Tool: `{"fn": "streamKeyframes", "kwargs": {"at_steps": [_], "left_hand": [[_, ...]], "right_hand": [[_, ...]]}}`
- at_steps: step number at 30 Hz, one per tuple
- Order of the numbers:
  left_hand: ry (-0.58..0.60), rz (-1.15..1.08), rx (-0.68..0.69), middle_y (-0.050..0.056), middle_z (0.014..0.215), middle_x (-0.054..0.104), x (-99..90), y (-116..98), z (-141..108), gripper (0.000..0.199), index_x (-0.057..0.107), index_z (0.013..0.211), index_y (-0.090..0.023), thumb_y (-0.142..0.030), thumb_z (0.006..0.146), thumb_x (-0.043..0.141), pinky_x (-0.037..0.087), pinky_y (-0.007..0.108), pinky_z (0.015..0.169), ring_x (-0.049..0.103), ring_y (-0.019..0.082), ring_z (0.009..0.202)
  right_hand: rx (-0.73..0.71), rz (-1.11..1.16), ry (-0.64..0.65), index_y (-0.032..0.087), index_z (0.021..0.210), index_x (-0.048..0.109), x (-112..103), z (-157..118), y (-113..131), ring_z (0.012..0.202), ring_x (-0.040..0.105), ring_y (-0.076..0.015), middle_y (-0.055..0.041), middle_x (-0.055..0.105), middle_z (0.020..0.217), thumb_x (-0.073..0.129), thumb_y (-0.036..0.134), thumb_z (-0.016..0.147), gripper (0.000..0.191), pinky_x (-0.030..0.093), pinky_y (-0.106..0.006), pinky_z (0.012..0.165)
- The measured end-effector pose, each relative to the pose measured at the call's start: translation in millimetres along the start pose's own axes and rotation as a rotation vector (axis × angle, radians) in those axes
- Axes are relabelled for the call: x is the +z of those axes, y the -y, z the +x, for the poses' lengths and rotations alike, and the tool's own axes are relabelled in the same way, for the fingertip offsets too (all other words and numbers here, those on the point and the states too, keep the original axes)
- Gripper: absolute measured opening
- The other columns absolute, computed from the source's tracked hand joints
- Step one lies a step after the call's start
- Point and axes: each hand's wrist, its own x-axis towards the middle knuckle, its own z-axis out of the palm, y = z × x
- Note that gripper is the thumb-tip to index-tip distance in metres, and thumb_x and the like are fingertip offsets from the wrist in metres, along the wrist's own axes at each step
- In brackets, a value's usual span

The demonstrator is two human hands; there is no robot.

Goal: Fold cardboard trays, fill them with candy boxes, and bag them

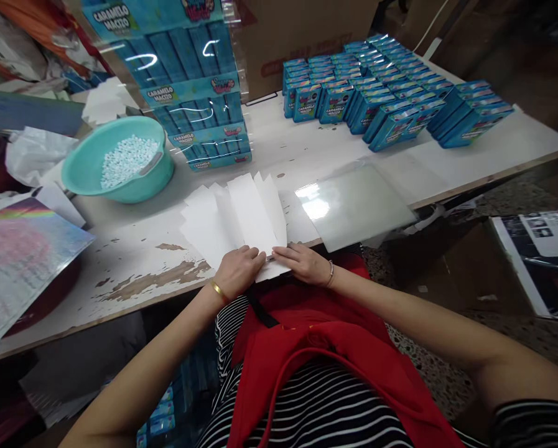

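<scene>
Touching paper [253, 214], fanned, frame centre | left hand [239, 272] curled at near edge | right hand [307, 264] fingers together, same edge | can't tell if either pinches | tub [152, 185] upper left | blue packs [335, 104] upper right

One left hand [236, 274] and one right hand [306, 264] have one fan of overlapping, uncountable white cards [253, 211] at their fingers [281, 251], one turquoise basin [85, 179] and one glass sheet [360, 208] beyond those fingers, and dozens of blue Caramelo Macizo packets [336, 104] farther off.
</scene>
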Motion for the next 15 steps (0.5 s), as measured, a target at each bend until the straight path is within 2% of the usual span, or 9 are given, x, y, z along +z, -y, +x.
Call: {"fn": "streamKeyframes", "kwargs": {"at_steps": [3, 5, 8, 11, 13, 15], "left_hand": [[-0.053, -0.053, 0.155, 0.011, 0.095, 0.063, -0.5, 5.3, -6.1, 0.048, 0.054, 0.117, -0.014, -0.051, 0.09, 0.04, 0.045, 0.034, 0.076, 0.056, 0.023, 0.089], [-0.019, -0.054, 0.141, 0.011, 0.097, 0.064, -1.1, 5.3, -6.0, 0.044, 0.052, 0.119, -0.014, -0.046, 0.092, 0.038, 0.045, 0.034, 0.075, 0.057, 0.024, 0.091], [0.052, -0.041, -0.091, 0.008, 0.091, 0.068, -3.7, 0.7, 2.6, 0.035, 0.048, 0.124, -0.018, -0.03, 0.094, 0.033, 0.045, 0.031, 0.066, 0.062, 0.023, 0.084], [0.062, -0.075, -0.323, 0.007, 0.086, 0.07, -9.2, -3.1, 17.2, 0.036, 0.046, 0.126, -0.021, -0.033, 0.093, 0.037, 0.045, 0.032, 0.064, 0.065, 0.024, 0.079], [0.066, -0.128, -0.397, 0.007, 0.087, 0.071, -12.7, -2.5, 25.0, 0.035, 0.049, 0.124, -0.022, -0.035, 0.091, 0.044, 0.047, 0.034, 0.067, 0.066, 0.025, 0.082], [0.066, -0.217, -0.435, 0.007, 0.091, 0.071, -13.5, 0.0, 27.0, 0.037, 0.05, 0.123, -0.022, -0.034, 0.087, 0.05, 0.049, 0.036, 0.072, 0.066, 0.026, 0.086]], "right_hand": [[0.08, 0.028, -0.069, 0.012, 0.126, 0.051, 4.6, 5.4, 6.0, 0.092, 0.056, -0.0226, -0.0142, 0.061, 0.119, 0.036, 0.009, 0.089, 0.04, 0.05, -0.039, 0.074], [0.112, 0.068, -0.119, 0.014, 0.127, 0.05, 5.0, 9.1, 9.5, 0.093, 0.058, -0.0222, -0.0133, 0.063, 0.115, 0.038, 0.01, 0.09, 0.038, 0.052, -0.039, 0.074], [0.205, 0.123, -0.197, 0.017, 0.138, 0.036, 4.0, 12.9, 14.0, 0.103, 0.058, -0.0209, -0.0139, 0.058, 0.124, 0.036, 0.01, 0.092, 0.047, 0.052, -0.038, 0.081], [0.268, 0.094, -0.251, 0.018, 0.146, 0.019, 5.2, 12.9, 17.9, 0.117, 0.052, -0.0218, -0.0164, 0.043, 0.14, 0.036, 0.012, 0.093, 0.056, 0.051, -0.039, 0.087], [0.232, 0.046, -0.233, 0.017, 0.147, 0.018, 7.3, 11.3, 19.9, 0.117, 0.051, -0.0233, -0.0168, 0.042, 0.142, 0.035, 0.009, 0.092, 0.057, 0.051, -0.04, 0.087], [0.195, 0.008, -0.165, 0.015, 0.145, 0.024, 9.6, 9.4, 20.7, 0.11, 0.054, -0.0237, -0.0167, 0.045, 0.139, 0.032, 0.006, 0.091, 0.055, 0.051, -0.041, 0.086]]}}
